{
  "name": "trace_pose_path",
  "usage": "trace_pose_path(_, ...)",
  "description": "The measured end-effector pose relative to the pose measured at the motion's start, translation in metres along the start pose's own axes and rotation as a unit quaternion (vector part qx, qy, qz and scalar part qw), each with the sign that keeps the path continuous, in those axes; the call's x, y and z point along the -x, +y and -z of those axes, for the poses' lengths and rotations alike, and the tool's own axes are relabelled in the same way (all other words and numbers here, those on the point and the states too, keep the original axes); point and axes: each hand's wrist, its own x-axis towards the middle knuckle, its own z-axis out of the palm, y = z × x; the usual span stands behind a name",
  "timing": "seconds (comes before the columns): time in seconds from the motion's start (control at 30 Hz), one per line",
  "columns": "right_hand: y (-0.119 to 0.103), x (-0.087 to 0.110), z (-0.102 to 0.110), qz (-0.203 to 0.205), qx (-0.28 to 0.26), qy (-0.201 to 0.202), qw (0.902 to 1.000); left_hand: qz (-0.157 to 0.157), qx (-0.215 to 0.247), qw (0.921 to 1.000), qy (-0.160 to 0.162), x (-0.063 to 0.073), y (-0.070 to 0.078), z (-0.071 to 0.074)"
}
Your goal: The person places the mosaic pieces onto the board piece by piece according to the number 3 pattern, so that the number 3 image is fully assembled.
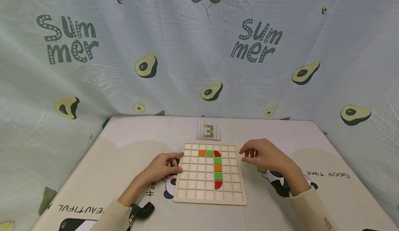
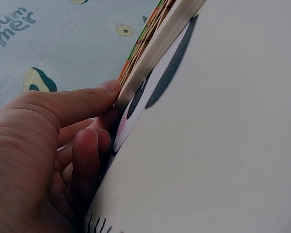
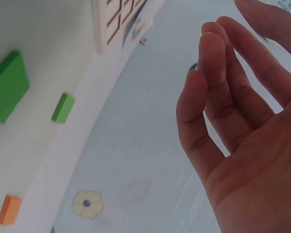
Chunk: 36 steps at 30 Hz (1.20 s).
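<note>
A wooden grid board (image 1: 191, 194) lies flat on the table. Orange and green square tiles and a red rounded tile (image 1: 217, 153) form a row near its top. Below that red tile runs a column of green, orange and green squares, ending in another red rounded tile (image 1: 218, 185). My left hand (image 1: 160, 167) touches the board's left edge with thumb and index finger; its other fingers are bent. My right hand (image 1: 265, 154) hovers just off the board's right side, fingers loosely bent, holding nothing. A green tile (image 1: 262, 170) is partly hidden beneath it.
Behind the board lies a small card (image 1: 209, 130) printed with a coloured grid pattern. Loose on the table at the right are a large-looking green tile (image 3: 9, 87), a smaller-looking green one (image 3: 63, 108) and an orange tile (image 3: 9, 209). A patterned cloth hangs behind the table.
</note>
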Motion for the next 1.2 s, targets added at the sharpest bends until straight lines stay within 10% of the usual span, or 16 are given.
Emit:
trace_pose_path(0.67, 0.052, 0.021, 0.004, -0.127, -0.044, -0.101, 0.9858, 0.005, 0.006, 1.0, -0.001, 0.0, 0.002, 0.0)
trace_pose_path(1.2, 0.058, 0.022, -0.005, -0.147, -0.062, -0.117, 0.9802, 0.002, 0.005, 1.0, 0.001, -0.001, -0.001, -0.001)
